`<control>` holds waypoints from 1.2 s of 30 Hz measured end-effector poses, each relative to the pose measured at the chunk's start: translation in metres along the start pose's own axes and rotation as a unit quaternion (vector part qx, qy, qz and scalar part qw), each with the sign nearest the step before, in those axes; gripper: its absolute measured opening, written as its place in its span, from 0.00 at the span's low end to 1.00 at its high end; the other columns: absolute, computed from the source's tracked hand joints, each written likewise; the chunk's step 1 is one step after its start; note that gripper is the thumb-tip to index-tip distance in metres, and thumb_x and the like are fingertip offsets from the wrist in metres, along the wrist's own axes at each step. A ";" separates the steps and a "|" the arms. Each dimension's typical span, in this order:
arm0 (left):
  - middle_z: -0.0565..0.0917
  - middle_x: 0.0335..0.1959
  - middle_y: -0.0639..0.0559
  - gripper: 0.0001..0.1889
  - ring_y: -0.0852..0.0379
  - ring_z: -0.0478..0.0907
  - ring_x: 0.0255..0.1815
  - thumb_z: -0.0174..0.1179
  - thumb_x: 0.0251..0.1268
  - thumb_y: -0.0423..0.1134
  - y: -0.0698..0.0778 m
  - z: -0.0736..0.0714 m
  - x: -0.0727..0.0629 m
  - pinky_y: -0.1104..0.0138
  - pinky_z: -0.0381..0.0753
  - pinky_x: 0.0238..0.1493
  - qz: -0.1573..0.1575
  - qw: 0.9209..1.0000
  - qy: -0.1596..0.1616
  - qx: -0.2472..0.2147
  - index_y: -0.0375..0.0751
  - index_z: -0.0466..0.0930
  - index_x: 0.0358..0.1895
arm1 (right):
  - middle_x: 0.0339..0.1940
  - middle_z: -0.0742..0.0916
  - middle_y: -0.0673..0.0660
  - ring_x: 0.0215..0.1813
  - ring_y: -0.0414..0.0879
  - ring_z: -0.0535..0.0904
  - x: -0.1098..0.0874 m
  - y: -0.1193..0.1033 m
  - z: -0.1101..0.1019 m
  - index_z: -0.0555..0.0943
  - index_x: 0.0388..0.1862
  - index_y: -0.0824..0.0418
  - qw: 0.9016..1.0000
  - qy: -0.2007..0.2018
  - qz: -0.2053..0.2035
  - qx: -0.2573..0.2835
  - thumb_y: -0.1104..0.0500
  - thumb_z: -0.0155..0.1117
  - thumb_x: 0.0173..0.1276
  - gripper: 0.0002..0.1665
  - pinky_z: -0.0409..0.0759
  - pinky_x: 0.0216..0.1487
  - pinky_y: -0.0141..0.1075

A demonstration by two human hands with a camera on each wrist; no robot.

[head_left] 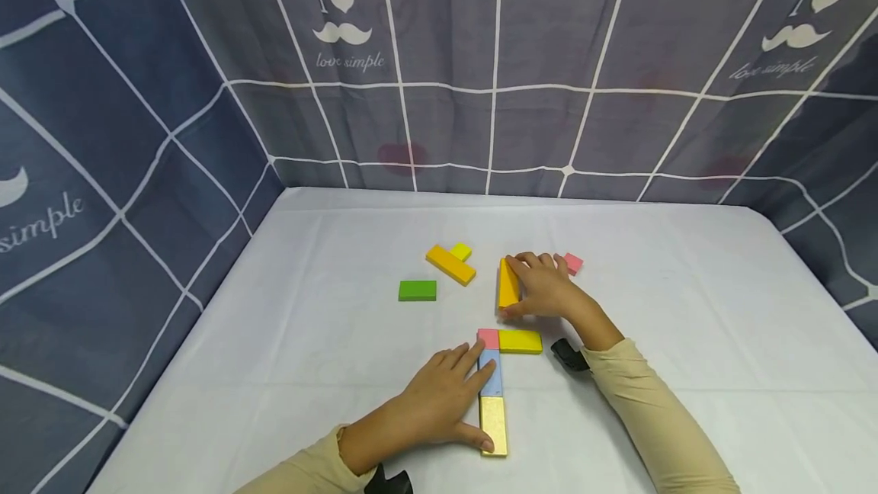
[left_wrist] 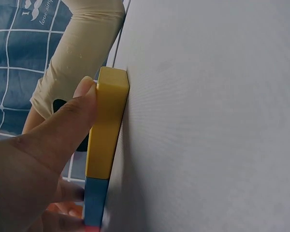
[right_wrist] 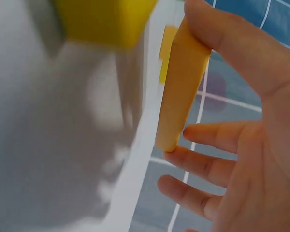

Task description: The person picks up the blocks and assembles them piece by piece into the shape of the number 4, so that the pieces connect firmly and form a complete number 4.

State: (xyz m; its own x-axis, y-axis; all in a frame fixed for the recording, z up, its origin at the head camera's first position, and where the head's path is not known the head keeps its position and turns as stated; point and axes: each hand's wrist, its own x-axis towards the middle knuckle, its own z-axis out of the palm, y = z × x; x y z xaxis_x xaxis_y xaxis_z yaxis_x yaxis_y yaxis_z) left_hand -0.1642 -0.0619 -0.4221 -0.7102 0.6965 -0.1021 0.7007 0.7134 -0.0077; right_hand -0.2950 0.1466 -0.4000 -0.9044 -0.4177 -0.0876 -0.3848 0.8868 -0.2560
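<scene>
A column of blocks lies on the table: a small pink block [head_left: 488, 338], a blue block [head_left: 490, 383] and a golden-yellow block [head_left: 494, 429], end to end. A yellow block [head_left: 520, 341] sits crosswise against the pink one's right side. My left hand [head_left: 439, 396] rests along the column, thumb on the golden-yellow block and fingertips at the pink and blue ones, fingers spread and nearly straight. Beyond the column, my right hand [head_left: 545, 290] pinches an orange block [right_wrist: 183, 92] lengthwise, thumb at its near end and a fingertip at its far end.
Left of the right hand lie a green block [head_left: 417, 290], another orange block [head_left: 450, 264] and a small yellow block [head_left: 461, 251] touching it. Behind the right fingers is a small pink block [head_left: 573, 264]. A checked curtain [head_left: 439, 128] stands along the white table's [head_left: 329, 265] back and sides.
</scene>
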 end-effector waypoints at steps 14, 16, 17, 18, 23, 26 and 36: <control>0.56 0.71 0.43 0.51 0.46 0.60 0.67 0.44 0.42 0.79 0.001 0.000 -0.001 0.58 0.64 0.62 0.001 1.000 0.000 -0.011 0.47 0.61 0.67 | 0.57 0.76 0.60 0.57 0.58 0.66 -0.005 -0.024 0.012 0.70 0.56 0.59 1.000 0.007 -0.029 0.003 0.38 0.72 0.44 0.45 0.48 0.63 0.60; 0.55 0.71 0.43 0.51 0.46 0.60 0.67 0.44 0.42 0.79 0.001 0.000 0.000 0.57 0.64 0.63 -0.001 1.000 -0.007 -0.018 0.47 0.60 0.68 | 0.55 0.77 0.59 0.56 0.57 0.66 -0.005 -0.026 0.013 0.71 0.53 0.58 1.000 0.001 -0.027 0.014 0.38 0.72 0.44 0.42 0.47 0.64 0.59; 0.55 0.72 0.43 0.52 0.46 0.59 0.68 0.44 0.42 0.79 0.001 0.000 0.000 0.57 0.63 0.63 -0.002 1.000 -0.010 -0.020 0.47 0.60 0.68 | 0.54 0.77 0.59 0.56 0.57 0.66 -0.005 -0.026 0.014 0.71 0.51 0.58 0.999 0.000 -0.027 0.016 0.38 0.71 0.44 0.40 0.47 0.64 0.59; 0.54 0.72 0.43 0.52 0.46 0.59 0.68 0.44 0.42 0.79 0.001 0.000 0.000 0.57 0.63 0.63 -0.003 1.000 -0.013 -0.021 0.47 0.60 0.68 | 0.54 0.77 0.59 0.55 0.57 0.66 -0.005 -0.026 0.014 0.71 0.50 0.58 0.999 -0.001 -0.028 0.017 0.37 0.71 0.44 0.39 0.47 0.64 0.59; 0.55 0.71 0.43 0.52 0.46 0.59 0.68 0.44 0.42 0.78 0.001 -0.001 0.001 0.57 0.64 0.63 -0.002 1.000 -0.011 -0.016 0.47 0.60 0.68 | 0.55 0.77 0.59 0.55 0.57 0.66 -0.007 -0.025 0.013 0.71 0.50 0.57 0.999 -0.006 -0.035 0.003 0.38 0.69 0.48 0.36 0.49 0.63 0.60; 0.56 0.71 0.43 0.52 0.46 0.60 0.67 0.44 0.41 0.79 0.001 -0.001 0.000 0.57 0.64 0.62 0.001 1.000 -0.005 -0.011 0.47 0.61 0.67 | 0.58 0.76 0.58 0.56 0.58 0.67 -0.008 -0.025 0.012 0.72 0.51 0.57 0.999 -0.016 -0.039 -0.011 0.40 0.66 0.53 0.33 0.49 0.62 0.61; 0.57 0.71 0.42 0.52 0.46 0.61 0.67 0.45 0.42 0.78 0.001 -0.002 0.001 0.57 0.65 0.62 0.002 1.000 -0.006 -0.005 0.46 0.61 0.67 | 0.66 0.70 0.59 0.60 0.59 0.65 -0.008 -0.025 0.013 0.72 0.55 0.55 0.998 -0.036 -0.045 -0.001 0.45 0.64 0.58 0.28 0.48 0.63 0.62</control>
State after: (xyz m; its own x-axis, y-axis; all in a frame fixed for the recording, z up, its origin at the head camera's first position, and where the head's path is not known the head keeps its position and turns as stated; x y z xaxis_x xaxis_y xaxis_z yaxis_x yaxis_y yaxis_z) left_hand -0.1644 -0.0604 -0.4201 -0.7068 0.6981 -0.1145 0.7025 0.7117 0.0023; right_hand -0.2760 0.1251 -0.4051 -0.8506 -0.5088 -0.1328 -0.4644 0.8453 -0.2644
